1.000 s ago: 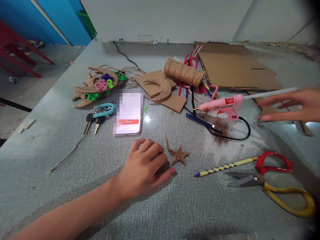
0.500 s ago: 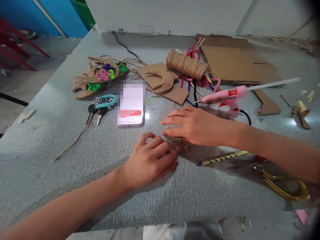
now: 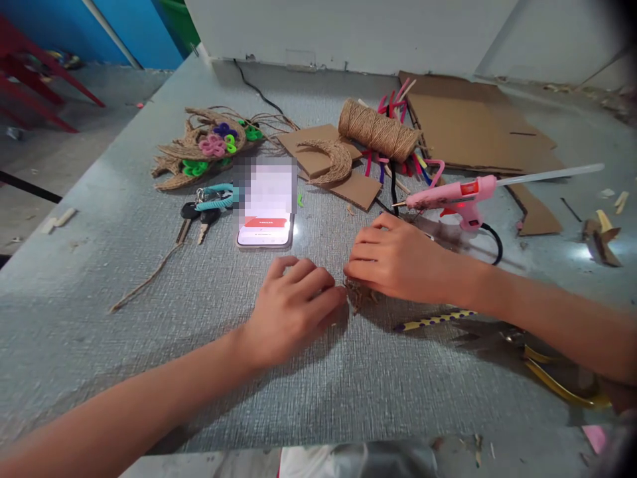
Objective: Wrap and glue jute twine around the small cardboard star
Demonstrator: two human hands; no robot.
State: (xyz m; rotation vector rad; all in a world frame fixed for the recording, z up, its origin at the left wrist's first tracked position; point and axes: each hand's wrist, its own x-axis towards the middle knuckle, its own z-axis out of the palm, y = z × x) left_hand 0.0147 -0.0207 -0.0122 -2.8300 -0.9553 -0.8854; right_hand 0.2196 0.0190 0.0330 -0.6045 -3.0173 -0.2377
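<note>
A small brown star-shaped piece with twine-like strands (image 3: pixel 359 296) lies on the table, partly covered by my right hand (image 3: pixel 395 257). The fingers of that hand are bent down together over its upper edge. My left hand (image 3: pixel 298 312) rests just left of the piece, fingers curled in and fingertips beside its left edge. Whatever the left fingertips pinch is hidden beneath them. Behind my right hand lies a pink glue gun (image 3: pixel 458 199) with a clear glue stick in its back. A yellow spotted pencil (image 3: pixel 438 320) sits below my right wrist.
Beyond my hands are a lit phone (image 3: pixel 266 212), keys (image 3: pixel 202 216), a twine spool (image 3: pixel 378 129), a twine-wrapped crescent (image 3: pixel 334 164) and cardboard (image 3: pixel 462 123). Twine pieces with fuzzy flowers (image 3: pixel 212 143) lie at back left. Yellow-handled scissors (image 3: pixel 557 382) are under my right forearm.
My right hand's fingers, stretched out before, are now bent down over the star piece. My left hand stays curled beside it. The whole view has shifted slightly.
</note>
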